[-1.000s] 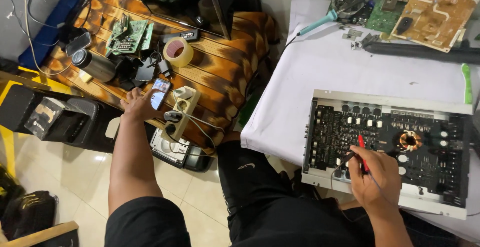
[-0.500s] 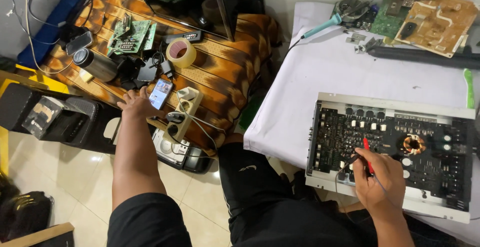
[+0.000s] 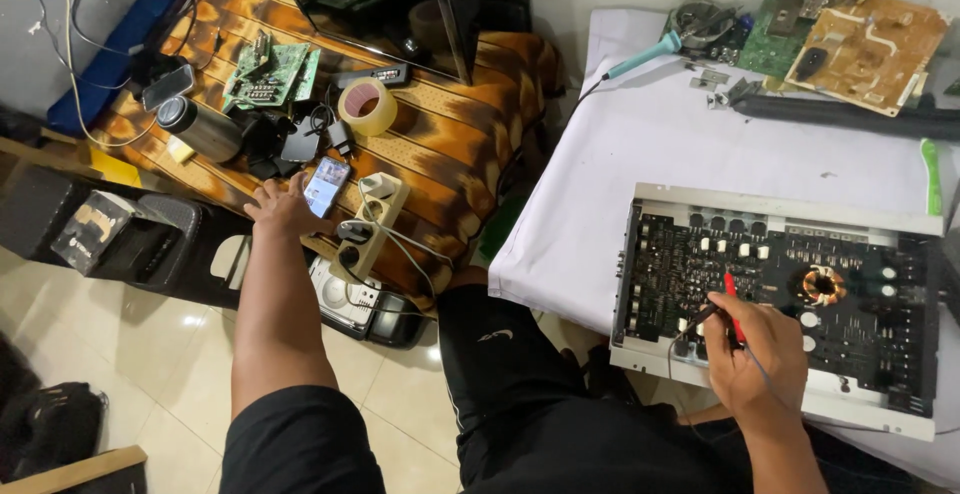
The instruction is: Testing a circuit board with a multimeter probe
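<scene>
Two hands work well apart, one on each side of the scene. The left hand (image 3: 280,209) reaches out to the left onto a brown striped cloth (image 3: 450,144) and rests with fingers spread and open beside a phone (image 3: 327,186), its thumb side touching the phone's near left edge. The phone lies screen up and lit, just left of a beige power strip (image 3: 365,224) with plugs in it. Farther off on the cloth sit a roll of tape (image 3: 367,106), a green circuit board (image 3: 268,72), a dark metal cylinder (image 3: 200,129) and a tangle of black adapters (image 3: 290,142).

On the right, the right hand (image 3: 755,349) is closed around a red probe (image 3: 733,304) and a black probe (image 3: 700,316), their tips down on a large black circuit board (image 3: 780,284). That board lies in a grey metal tray (image 3: 780,204) on a table covered with white cloth (image 3: 640,144). A copper coil (image 3: 820,284) stands on the board just right of the hand. At the far edge of the table lie a teal-handled soldering iron (image 3: 650,54) and a tan circuit board (image 3: 865,49).
</scene>
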